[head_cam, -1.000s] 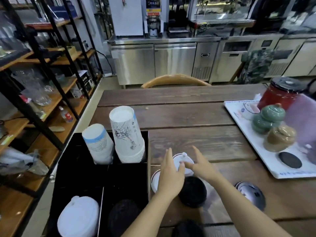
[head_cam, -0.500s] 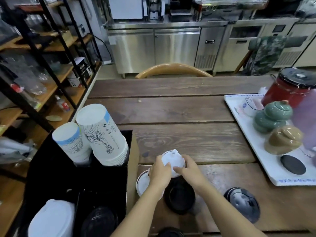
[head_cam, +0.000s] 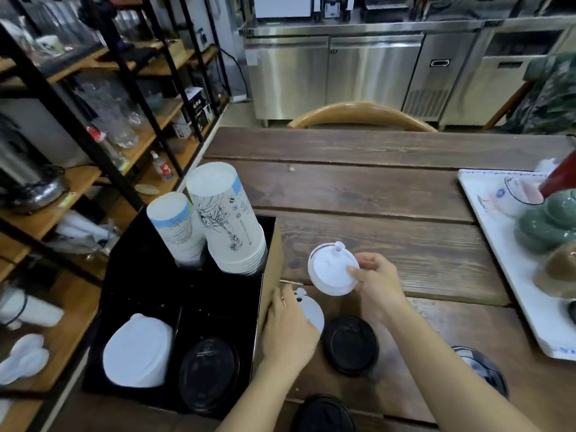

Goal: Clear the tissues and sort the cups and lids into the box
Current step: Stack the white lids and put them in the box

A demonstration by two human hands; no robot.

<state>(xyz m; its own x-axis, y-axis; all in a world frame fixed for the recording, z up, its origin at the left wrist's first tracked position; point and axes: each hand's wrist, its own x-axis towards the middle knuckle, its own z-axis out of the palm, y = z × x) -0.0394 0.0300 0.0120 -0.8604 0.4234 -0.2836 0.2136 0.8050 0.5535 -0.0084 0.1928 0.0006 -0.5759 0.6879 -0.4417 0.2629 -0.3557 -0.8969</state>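
My right hand [head_cam: 378,288] holds a white lid [head_cam: 333,269] lifted above the wooden table [head_cam: 389,213]. My left hand [head_cam: 288,328] rests over a second white lid [head_cam: 311,310] that lies flat beside the box; its fingers are spread and I cannot tell if it grips. The black divided box [head_cam: 118,275] stands at the table's left edge. Its back compartments hold two stacks of white paper cups [head_cam: 230,222], and its front ones hold white lids [head_cam: 137,350] and black lids [head_cam: 207,372]. Black lids [head_cam: 350,346] lie loose on the table near me.
A white tray [head_cam: 505,275] with green and brown lidded pots and a red jar stands at the right. Another black lid [head_cam: 324,413] and a dark glossy lid [head_cam: 483,369] lie at the near edge. Wooden shelving stands to the left, a chair back beyond the table.
My right hand has lifted the white lid off the table alone. My left hand let go of it and dropped to the other white lid beside the box.
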